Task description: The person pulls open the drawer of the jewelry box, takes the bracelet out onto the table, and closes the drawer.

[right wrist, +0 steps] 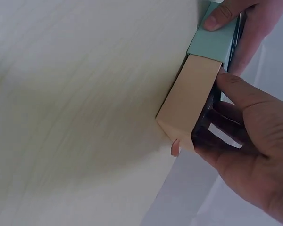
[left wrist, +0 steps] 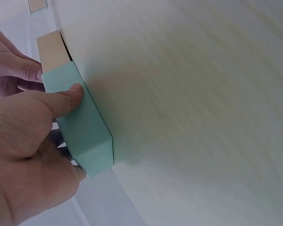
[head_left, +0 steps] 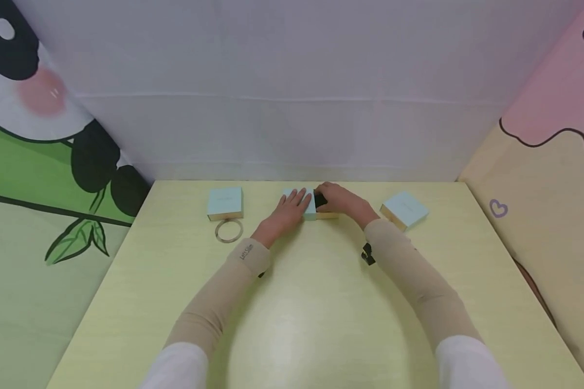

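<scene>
Head cam: blue sleeve (head_left: 311,213) sits mid-table near the far edge, tan tray (head_left: 327,215) sticking partway out its right side. L hand (head_left: 287,210) is over the sleeve, R hand (head_left: 338,199) over the tray's dark inside. Other boxes flank it: left box (head_left: 225,203) w/ ring (head_left: 229,241) just in front, right box (head_left: 405,209) angled.

L wrist: L hand grips the sleeve, thumb on its near side. Hold firm, don't squeeze (prob. thin card).

R wrist: R hand's bent fingers touch the tray; can't tell if they pinch. Best keep tray in line w/ sleeve, avoid tilting; pull tab (right wrist: 175,148) hangs free at the end.
</scene>
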The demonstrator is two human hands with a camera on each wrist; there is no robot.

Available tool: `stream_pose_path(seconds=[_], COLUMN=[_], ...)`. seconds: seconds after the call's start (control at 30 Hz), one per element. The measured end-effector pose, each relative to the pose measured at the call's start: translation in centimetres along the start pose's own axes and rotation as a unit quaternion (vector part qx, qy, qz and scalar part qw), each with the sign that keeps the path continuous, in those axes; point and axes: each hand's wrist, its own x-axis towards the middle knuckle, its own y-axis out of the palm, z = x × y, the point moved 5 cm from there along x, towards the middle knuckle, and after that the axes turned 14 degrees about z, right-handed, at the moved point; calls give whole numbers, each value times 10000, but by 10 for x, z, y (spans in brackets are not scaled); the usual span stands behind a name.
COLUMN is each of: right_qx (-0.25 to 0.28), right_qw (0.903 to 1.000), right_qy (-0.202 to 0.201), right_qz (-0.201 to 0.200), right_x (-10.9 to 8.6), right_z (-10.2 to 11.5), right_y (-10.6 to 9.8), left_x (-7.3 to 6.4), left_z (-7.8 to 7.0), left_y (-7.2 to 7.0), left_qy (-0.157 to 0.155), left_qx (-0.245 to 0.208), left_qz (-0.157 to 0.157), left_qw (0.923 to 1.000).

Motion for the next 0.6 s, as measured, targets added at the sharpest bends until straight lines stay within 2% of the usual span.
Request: stream_pose_path(seconds=[0.2,0.4,0.6], right_qx=[-344,-699,-659], right_qw=[9981,9961,9958], right_qy=[396,374,494], right_qz=[320,386,391], right_x=[3,10,13], right_z=[2,6,4], right_y=[-3,-5,-10], left_x=[-1,-1,-1], left_z=[-1,-2,-3], left_y=[1,2,-1], left_qy=[52,3,-86], left_qx=[-26,-26,-12], left_qz=[-15,58,92], left_qw=[10000,10000,9999])
